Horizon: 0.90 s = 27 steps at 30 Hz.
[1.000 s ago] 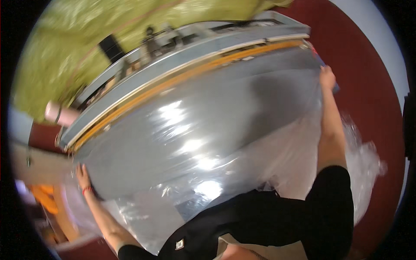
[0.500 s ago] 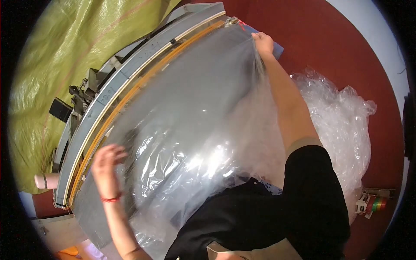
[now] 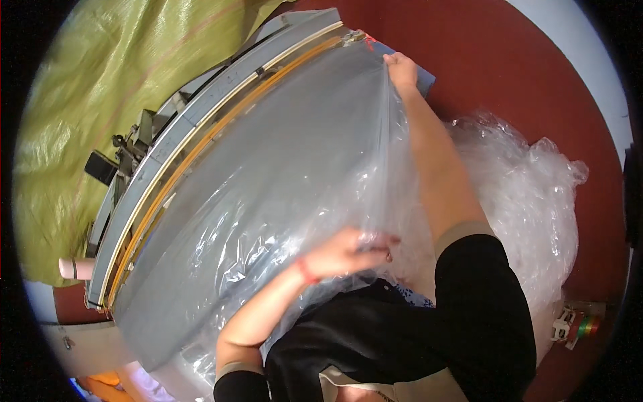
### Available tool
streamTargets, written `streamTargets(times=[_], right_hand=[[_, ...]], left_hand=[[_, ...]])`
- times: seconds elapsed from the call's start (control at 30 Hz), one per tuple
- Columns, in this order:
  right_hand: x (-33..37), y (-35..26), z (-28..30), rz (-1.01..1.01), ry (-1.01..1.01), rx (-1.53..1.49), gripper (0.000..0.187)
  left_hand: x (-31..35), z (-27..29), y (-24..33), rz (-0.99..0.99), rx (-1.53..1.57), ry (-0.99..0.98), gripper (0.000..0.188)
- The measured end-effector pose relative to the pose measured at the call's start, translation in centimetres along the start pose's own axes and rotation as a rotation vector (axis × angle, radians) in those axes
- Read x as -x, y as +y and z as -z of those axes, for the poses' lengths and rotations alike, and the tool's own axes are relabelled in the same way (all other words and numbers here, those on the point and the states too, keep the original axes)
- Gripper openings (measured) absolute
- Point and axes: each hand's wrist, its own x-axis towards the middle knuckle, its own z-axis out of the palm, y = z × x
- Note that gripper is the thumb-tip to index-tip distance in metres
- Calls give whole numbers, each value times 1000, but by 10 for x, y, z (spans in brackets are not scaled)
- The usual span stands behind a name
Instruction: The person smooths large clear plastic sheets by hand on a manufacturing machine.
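A wide sheet of clear plastic film [image 3: 268, 174] lies over a long grey table in front of me. My right hand [image 3: 402, 72], arm stretched far forward, pinches the film's edge near the table's far right corner, and taut folds run down from the grip. My left hand [image 3: 348, 253], a red string on its wrist, hovers over the near right part of the film. Its fingers are apart, slightly blurred, with nothing seen in them. Whether it touches the film I cannot tell.
A long machine bar [image 3: 177, 137] with an orange strip [image 3: 221, 127] borders the table's left side. Beyond it hangs yellow-green sheeting [image 3: 87, 120]. A heap of crumpled clear film [image 3: 522, 194] lies on the red floor [image 3: 482, 60] to the right, near tape rolls [image 3: 586, 326].
My left hand has swept right, from beside the bar to the near right of the film. My right hand keeps its grip in nearly the same place.
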Motion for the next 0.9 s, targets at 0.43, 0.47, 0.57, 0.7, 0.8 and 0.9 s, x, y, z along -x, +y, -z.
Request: streamTargets(times=[0.43, 0.47, 0.57, 0.7, 0.8, 0.9], right_hand=[[-8, 11, -13, 214, -67, 65, 38], [-22, 29, -14, 255, -63, 75, 37], [-32, 45, -26, 204, -98, 127, 38], [-37, 48, -17, 227, -134, 146, 36], [-49, 59, -25, 210, -135, 229, 39], [-38, 40, -27, 207, -234, 239, 40]], left_hand=[[309, -141, -29, -507, -372, 1352, 44], [328, -149, -32, -503, -367, 1499, 44], [393, -169, -38, -471, -334, 1938, 42], [523, -192, -60, -428, -235, 2452, 40], [562, -189, -26, -68, -515, 2490, 30], [587, -152, 18, 932, -967, 2301, 17]])
